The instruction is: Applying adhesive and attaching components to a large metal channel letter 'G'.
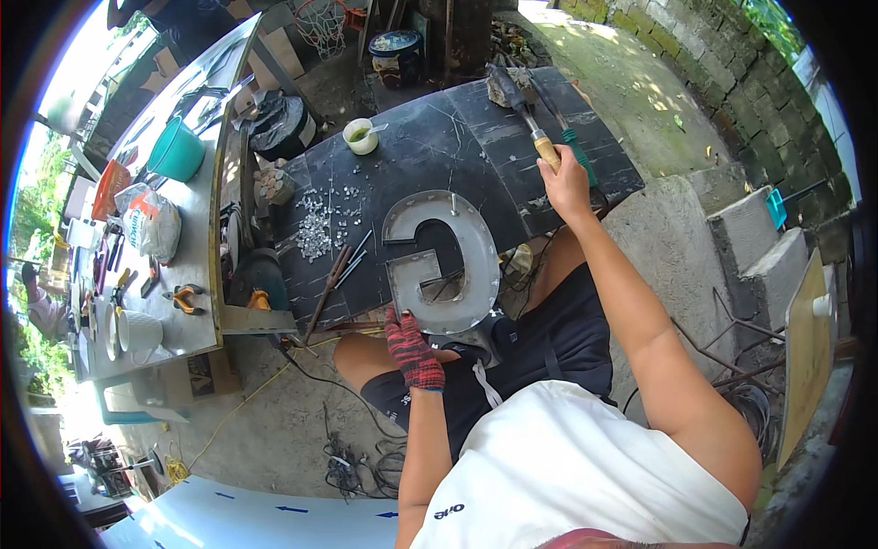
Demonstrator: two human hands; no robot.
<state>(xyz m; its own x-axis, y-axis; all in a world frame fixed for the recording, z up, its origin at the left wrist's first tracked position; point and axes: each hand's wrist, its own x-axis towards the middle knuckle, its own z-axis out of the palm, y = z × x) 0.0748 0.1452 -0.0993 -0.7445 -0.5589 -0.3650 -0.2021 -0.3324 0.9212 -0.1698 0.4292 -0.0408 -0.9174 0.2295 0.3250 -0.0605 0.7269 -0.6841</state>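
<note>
A hollow grey sheet-metal sign letter [485,247] with a raised rim lies at the near edge of the dark table. My left hand [413,352], in a red and black knitted glove, is closed on its lower left edge. Bare and stretched out to the far right, my right hand [569,186] wraps round the wooden handle of a soldering iron [543,146]. The iron's dark head lies by a rough block [503,90]. Beside it rests a second tool with a green handle [578,151], partly hidden by my hand.
On the dark table [412,137] are a cup of greenish liquid [360,136], scattered small clear pieces [315,229] and thin rods [331,285]. The metal-topped bench [187,220] at left carries a teal bucket [176,151], a plastic bag [155,224] and pliers [187,298]. Cables [352,467] lie on the floor.
</note>
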